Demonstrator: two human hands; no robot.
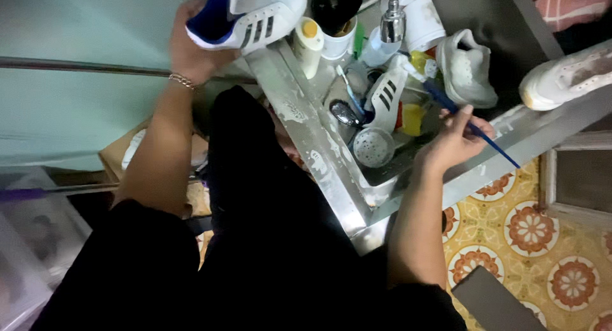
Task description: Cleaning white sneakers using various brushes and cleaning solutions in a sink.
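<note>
My left hand [191,47] is raised at the upper left and grips a white sneaker [252,15] with dark side stripes and a blue lining, held above the sink's left rim. My right hand [454,139] holds a blue-handled brush [475,128] over the right side of the steel sink [319,159]. Inside the basin lies a second striped white sneaker [386,95], beside a round metal strainer [373,146] and a yellow sponge [413,119].
A tap [393,18] hangs over the basin. A yellow-capped bottle [308,44], a cup of brushes [338,25] and a toothbrush [349,88] stand along the rim. Two more white sneakers [468,66] [564,76] rest at the right. Patterned floor tiles [535,235] lie below.
</note>
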